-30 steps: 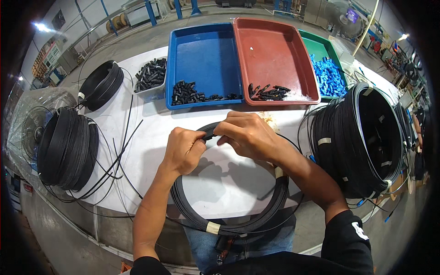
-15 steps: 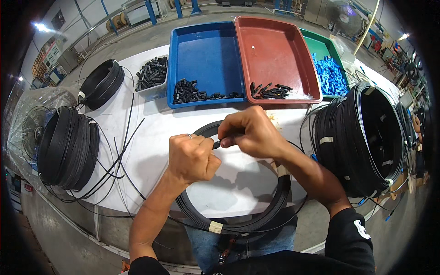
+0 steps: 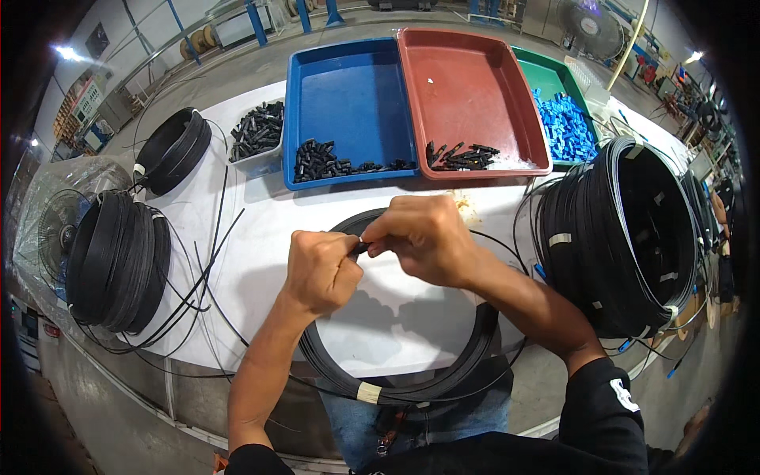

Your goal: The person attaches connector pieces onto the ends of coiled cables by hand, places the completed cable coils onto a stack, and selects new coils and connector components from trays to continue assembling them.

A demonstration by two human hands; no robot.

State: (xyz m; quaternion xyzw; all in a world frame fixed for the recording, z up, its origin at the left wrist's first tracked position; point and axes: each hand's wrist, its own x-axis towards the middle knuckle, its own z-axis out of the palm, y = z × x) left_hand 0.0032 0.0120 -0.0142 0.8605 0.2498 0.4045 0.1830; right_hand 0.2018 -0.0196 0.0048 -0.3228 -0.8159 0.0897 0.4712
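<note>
My left hand [image 3: 321, 271] is closed in a fist around a small black connector piece [image 3: 362, 247], whose end shows at the thumb. My right hand [image 3: 427, 239] pinches that same end between thumb and fingertips, so the two hands nearly touch. Most of the piece is covered by my fingers. Beneath both hands, a flat coil of black cable [image 3: 323, 364], bound with pale tape, lies on the white table [image 3: 261, 277] and reaches over its near edge. A loose black cable [image 3: 499, 240] runs out from behind my right hand.
Beyond my hands stand a blue tray [image 3: 348, 95] and a red tray [image 3: 467, 87] with black parts, a green tray [image 3: 546, 71] with blue connectors [image 3: 566, 127], and a tub of black parts [image 3: 257, 131]. Cable coils stand left [image 3: 115, 265] and right [image 3: 582, 245]; loose cable ends [image 3: 210, 273] cross the left.
Both hands have shifted slightly left, and the right fingertips have come closer to the left fist. Less of the black piece shows between them.
</note>
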